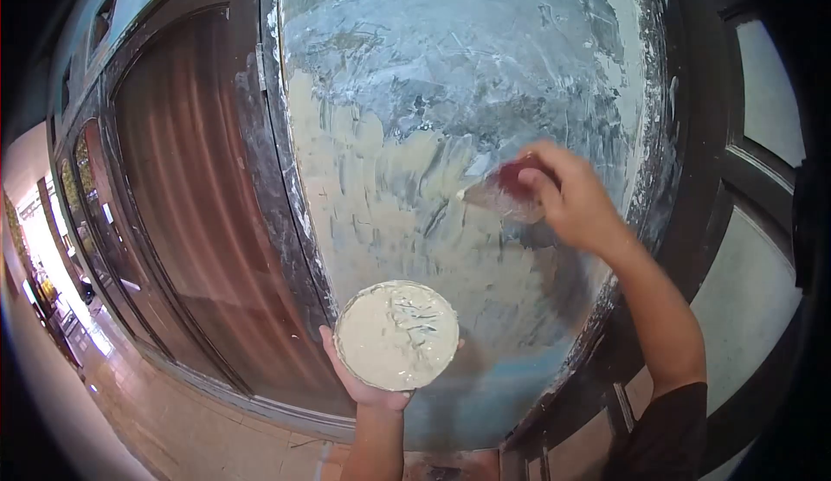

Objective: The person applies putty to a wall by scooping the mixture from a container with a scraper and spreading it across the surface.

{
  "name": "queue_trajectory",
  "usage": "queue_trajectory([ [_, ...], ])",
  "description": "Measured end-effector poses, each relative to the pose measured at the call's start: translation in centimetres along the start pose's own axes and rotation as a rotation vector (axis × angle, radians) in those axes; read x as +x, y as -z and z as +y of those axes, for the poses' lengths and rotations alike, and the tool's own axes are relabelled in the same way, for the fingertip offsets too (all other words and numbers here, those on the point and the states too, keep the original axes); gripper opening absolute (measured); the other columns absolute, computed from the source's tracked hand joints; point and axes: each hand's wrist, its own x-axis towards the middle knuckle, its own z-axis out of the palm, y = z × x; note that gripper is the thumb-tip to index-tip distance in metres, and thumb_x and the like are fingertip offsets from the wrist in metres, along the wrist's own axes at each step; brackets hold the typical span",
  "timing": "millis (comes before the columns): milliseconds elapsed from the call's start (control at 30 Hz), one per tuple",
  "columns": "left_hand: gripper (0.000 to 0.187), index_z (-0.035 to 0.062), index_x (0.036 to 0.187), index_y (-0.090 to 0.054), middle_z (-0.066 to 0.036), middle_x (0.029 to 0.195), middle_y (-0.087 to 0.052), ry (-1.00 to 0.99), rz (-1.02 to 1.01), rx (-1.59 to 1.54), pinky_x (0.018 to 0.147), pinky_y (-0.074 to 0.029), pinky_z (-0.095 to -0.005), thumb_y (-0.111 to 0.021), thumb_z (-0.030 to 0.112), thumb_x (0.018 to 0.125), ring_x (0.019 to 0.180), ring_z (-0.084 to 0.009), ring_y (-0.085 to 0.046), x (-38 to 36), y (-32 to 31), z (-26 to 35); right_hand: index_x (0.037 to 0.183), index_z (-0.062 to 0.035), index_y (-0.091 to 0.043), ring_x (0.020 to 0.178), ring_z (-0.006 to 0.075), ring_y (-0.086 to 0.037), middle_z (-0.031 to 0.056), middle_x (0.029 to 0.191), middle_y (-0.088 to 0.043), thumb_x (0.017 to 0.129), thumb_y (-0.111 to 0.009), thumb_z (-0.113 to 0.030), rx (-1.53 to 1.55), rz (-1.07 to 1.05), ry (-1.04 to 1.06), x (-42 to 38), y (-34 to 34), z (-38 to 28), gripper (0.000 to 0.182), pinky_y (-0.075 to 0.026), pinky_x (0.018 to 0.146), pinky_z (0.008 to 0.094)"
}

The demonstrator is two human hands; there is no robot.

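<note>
My right hand [567, 194] grips the dark red handle of a putty knife [511, 189], slightly blurred. The blade lies at or very near the wall panel [407, 239], which is coated with cream putty in its middle and lower part and shows bluish grey above. My left hand [372, 392] holds up a round tub of cream putty [372, 325] from below, its fingers mostly hidden under it. The putty's surface is smooth on the left and scraped into ridges at the upper right.
To the left stands a dark-framed glass door with a reddish-brown curtain [186, 161] behind it. At the right is a dark wooden frame with pale panels [757, 299]. A tiled floor [208, 425] runs along the lower left.
</note>
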Motion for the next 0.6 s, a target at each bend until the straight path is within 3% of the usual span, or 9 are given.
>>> queue_trajectory([
  [33, 0.100, 0.0155, 0.160, -0.031, -0.022, 0.163, -0.030, -0.040, 0.071, 0.088, 0.100, -0.028, -0.0892, -0.029, 0.086, 0.090, 0.142, -0.0541, -0.036, 0.2, 1.0, -0.1, 0.111, -0.0012, -0.065, 0.095, 0.0380, -0.061, 0.0191, 0.099, -0.068, 0.093, -0.066, -0.009, -0.004, -0.003, -0.094, 1.1, 0.6, 0.2, 0.020, -0.048, 0.087, 0.0450],
  [233, 0.101, 0.0173, 0.161, -0.031, -0.022, 0.164, -0.029, 0.033, -0.005, -0.051, 0.100, -0.026, -0.0903, -0.029, 0.088, 0.089, 0.144, -0.0544, -0.034, -0.8, 3.4, 0.0, 0.109, -0.0035, -0.067, 0.095, 0.0387, -0.062, 0.0206, 0.099, -0.068, 0.089, -0.077, -0.031, -0.228, 0.083, -0.119, 4.9, 0.2, 4.5, 0.035, -0.049, 0.088, 0.0444],
  [600, 0.099, 0.0151, 0.155, -0.042, -0.019, 0.159, -0.039, -0.037, 0.148, -0.140, 0.094, -0.029, -0.0920, -0.034, 0.087, 0.088, 0.136, -0.0578, -0.041, -2.2, 7.7, 2.3, 0.116, -0.0028, -0.064, 0.097, 0.0336, -0.062, 0.0184, 0.103, -0.066, 0.088, -0.080, -0.031, -0.421, 0.101, -0.116, 5.1, -2.1, 6.2, 0.043, -0.051, 0.087, 0.0429],
])
